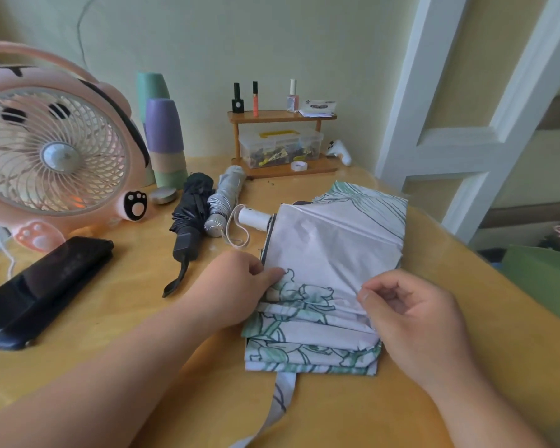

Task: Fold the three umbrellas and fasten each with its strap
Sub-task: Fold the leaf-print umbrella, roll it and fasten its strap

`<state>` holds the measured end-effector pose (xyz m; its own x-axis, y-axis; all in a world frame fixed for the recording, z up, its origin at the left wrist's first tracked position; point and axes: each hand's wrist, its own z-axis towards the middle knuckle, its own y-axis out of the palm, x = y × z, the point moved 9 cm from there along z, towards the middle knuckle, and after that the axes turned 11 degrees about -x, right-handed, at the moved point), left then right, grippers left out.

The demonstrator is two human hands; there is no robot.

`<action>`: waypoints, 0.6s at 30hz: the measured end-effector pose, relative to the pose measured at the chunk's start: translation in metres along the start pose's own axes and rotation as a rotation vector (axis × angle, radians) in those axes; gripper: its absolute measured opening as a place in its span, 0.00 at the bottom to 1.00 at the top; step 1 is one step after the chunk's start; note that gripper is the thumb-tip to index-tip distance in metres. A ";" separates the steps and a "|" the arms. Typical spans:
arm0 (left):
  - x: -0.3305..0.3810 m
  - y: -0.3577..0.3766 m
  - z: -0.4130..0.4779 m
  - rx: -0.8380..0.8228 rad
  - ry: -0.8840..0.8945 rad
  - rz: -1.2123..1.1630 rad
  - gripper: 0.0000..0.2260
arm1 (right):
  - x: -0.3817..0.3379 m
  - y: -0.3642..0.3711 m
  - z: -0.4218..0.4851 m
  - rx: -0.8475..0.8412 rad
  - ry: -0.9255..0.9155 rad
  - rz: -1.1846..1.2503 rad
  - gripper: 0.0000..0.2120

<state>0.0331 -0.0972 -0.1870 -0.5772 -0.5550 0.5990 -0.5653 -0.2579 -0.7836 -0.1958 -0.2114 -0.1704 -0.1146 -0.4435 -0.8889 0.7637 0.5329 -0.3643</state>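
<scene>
Floral umbrella (330,253) lies on the bench (466,279), long axis running away from the person — handle (254,218) far, strap (282,399) trailing near. Left hand (236,286) grips its left edge, right hand (411,315) pinches a fold on the right; both equally close.

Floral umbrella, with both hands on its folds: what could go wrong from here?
1. The floral umbrella has its top panel lying wide and flat; if the left hand or right hand loosens its grip, the stacked pleats may slip apart.
2. Its strap trails toward the near edge of the table and could get rolled under the fabric, out of reach for fastening.
</scene>
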 end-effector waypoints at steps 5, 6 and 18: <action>0.000 0.003 -0.004 0.040 0.050 0.131 0.20 | 0.003 0.007 0.000 -0.042 0.012 -0.093 0.12; 0.001 0.003 -0.004 0.056 0.067 0.145 0.19 | 0.003 0.009 0.000 -0.044 0.016 -0.128 0.12; 0.072 0.038 -0.053 -0.019 0.823 0.598 0.13 | -0.013 0.039 -0.009 -0.215 -0.184 -0.623 0.06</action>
<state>-0.0610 -0.1045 -0.1651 -0.9907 0.1295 0.0426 -0.0558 -0.0999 -0.9934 -0.1706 -0.1786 -0.1753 -0.3678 -0.8188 -0.4408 0.4450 0.2613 -0.8566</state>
